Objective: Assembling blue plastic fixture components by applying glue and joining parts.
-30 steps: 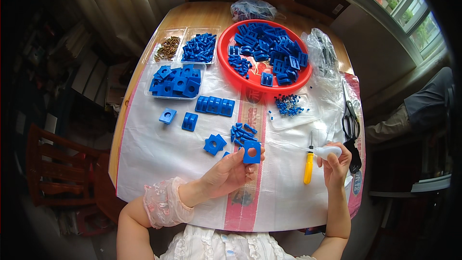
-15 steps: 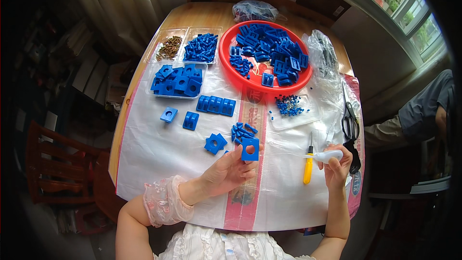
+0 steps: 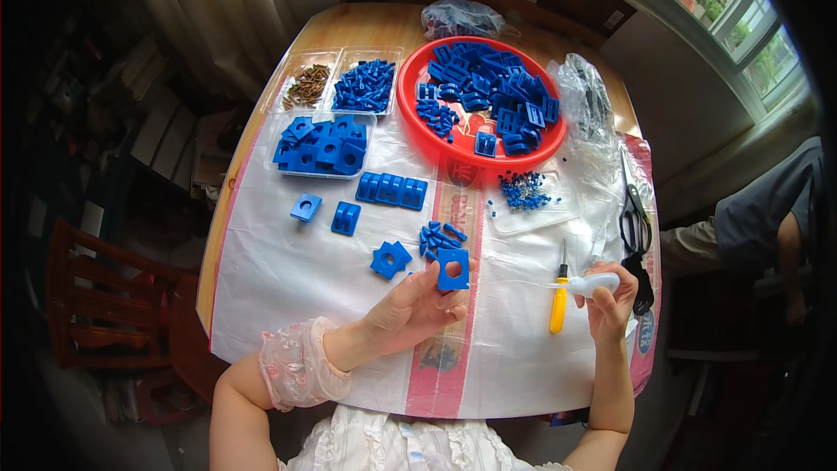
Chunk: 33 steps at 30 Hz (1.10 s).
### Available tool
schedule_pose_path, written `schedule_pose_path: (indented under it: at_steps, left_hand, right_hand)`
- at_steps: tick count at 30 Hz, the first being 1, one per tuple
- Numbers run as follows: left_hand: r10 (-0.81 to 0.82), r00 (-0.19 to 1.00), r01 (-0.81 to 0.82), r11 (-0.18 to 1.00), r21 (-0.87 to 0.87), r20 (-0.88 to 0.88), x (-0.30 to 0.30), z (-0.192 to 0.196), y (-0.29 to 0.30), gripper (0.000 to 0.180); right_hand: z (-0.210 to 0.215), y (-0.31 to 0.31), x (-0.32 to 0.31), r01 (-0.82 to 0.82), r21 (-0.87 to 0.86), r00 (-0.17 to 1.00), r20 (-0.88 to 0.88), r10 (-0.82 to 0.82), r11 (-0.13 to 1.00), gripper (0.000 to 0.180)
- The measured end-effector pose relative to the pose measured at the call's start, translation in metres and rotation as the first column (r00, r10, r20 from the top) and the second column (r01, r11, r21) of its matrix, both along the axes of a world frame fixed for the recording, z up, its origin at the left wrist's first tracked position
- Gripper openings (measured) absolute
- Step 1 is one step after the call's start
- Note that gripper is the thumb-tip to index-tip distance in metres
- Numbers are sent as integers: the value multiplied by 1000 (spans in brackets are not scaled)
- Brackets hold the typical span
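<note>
My left hand (image 3: 408,310) grips a square blue plastic plate with a round hole (image 3: 453,283), held up by its left edge above the table. A small white squeeze bottle with a thin nozzle (image 3: 596,283) is in my right hand (image 3: 613,303), its tip pointing left toward the plate but apart from it. Just behind the plate lie several small blue pegs (image 3: 433,238). Left of them, more blue plates (image 3: 390,259) overlap on the sheet. A yellow-handled screwdriver (image 3: 558,307) lies beneath the bottle's nozzle.
A red basin (image 3: 410,135) of blue parts stands at the back. Clear trays hold screws (image 3: 307,87), blue pegs (image 3: 364,87) and blue plates (image 3: 321,146). Tiny blue and white pieces (image 3: 525,192) sit right of centre, black scissors (image 3: 636,231) at the right edge. Another person (image 3: 776,201) sits at the right.
Both my hands stay nearly still, with the plate and the bottle held as before. At the right, the other person's arm has moved lower.
</note>
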<state>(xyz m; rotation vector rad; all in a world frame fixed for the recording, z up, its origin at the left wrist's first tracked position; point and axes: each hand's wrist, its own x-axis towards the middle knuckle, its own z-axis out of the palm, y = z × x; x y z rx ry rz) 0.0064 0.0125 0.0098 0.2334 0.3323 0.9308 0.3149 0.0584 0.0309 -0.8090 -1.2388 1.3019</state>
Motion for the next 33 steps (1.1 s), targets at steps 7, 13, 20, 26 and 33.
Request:
schedule_pose_path:
  at_steps: [7, 13, 20, 26, 33]
  left_hand:
    - [15, 1000, -14, 999, -35, 27, 0, 0, 0, 58]
    - [-1, 1000, 1, 1000, 3, 21, 0, -3, 0, 51]
    - [-2, 1000, 2, 1000, -3, 5, 0, -1, 0, 54]
    - [3, 1000, -3, 1000, -7, 10, 1, 1, 0, 53]
    - [5, 1000, -5, 1000, -18, 7, 1, 2, 0, 47]
  right_hand:
    - [2, -1, -2, -12, 4, 1000, 12, 12, 1000, 25]
    - [2, -1, -2, -5, -4, 1000, 16, 5, 1000, 22]
    - [1, 0, -1, -7, -9, 1000, 14, 7, 1000, 21]
    - [0, -1, -1, 2, -15, 1000, 14, -1, 1000, 20]
    - [3, -2, -4, 8, -14, 1000, 10, -8, 1000, 22]
